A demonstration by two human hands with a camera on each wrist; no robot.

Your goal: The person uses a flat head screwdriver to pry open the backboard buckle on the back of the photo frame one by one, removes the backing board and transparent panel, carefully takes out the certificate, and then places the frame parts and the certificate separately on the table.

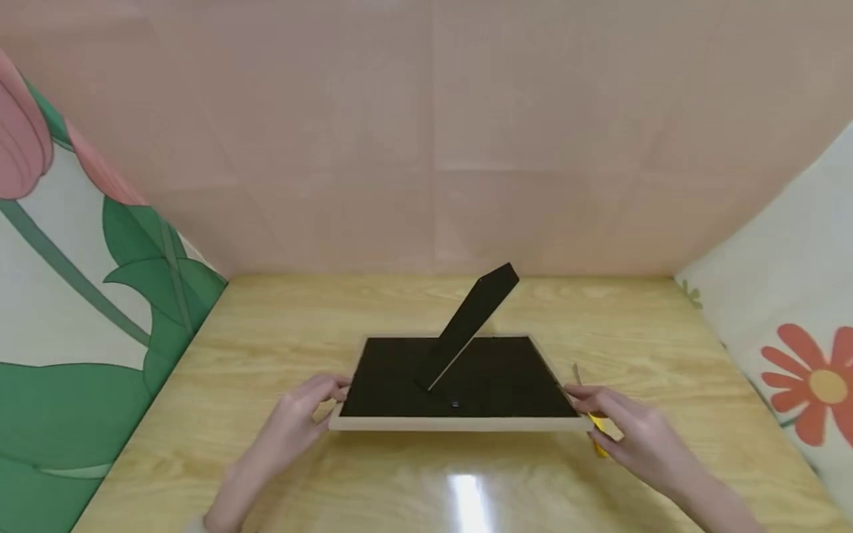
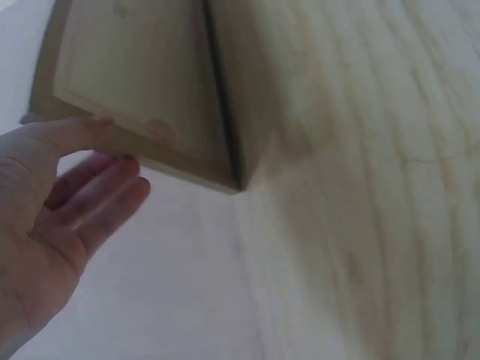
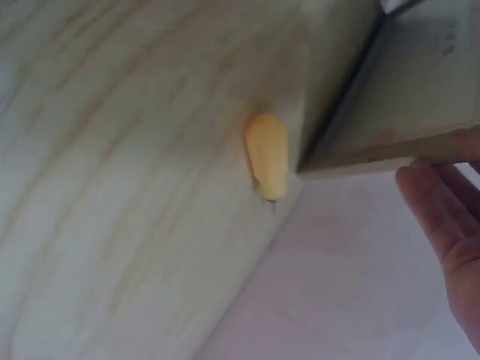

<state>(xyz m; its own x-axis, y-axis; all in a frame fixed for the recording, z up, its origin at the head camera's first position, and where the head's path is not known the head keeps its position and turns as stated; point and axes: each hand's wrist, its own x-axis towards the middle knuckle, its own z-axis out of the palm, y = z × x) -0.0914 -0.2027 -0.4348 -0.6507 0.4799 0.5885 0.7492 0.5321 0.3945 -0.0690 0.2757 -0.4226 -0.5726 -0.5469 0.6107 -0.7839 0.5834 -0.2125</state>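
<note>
A picture frame [image 1: 460, 423] with a light wooden rim lies face down between my hands, its black backing [image 1: 513, 377] upward. From the backing a black easel leg [image 1: 469, 322] stands out at a slant. My left hand [image 1: 303, 411] pinches the left side of the rim, thumb and fingers on opposite faces in the left wrist view. My right hand [image 1: 633, 429] grips the right side. Both wrist views show the near part of the frame raised above the table, with the pale front [image 2: 142, 67] facing down.
A small tool with a yellow handle [image 3: 268, 154] and a thin metal shaft lies on the wooden table [image 1: 266, 333], close to the frame's right side and partly behind my right hand in the head view. A pink wall stands behind; flower-printed cloths flank the table.
</note>
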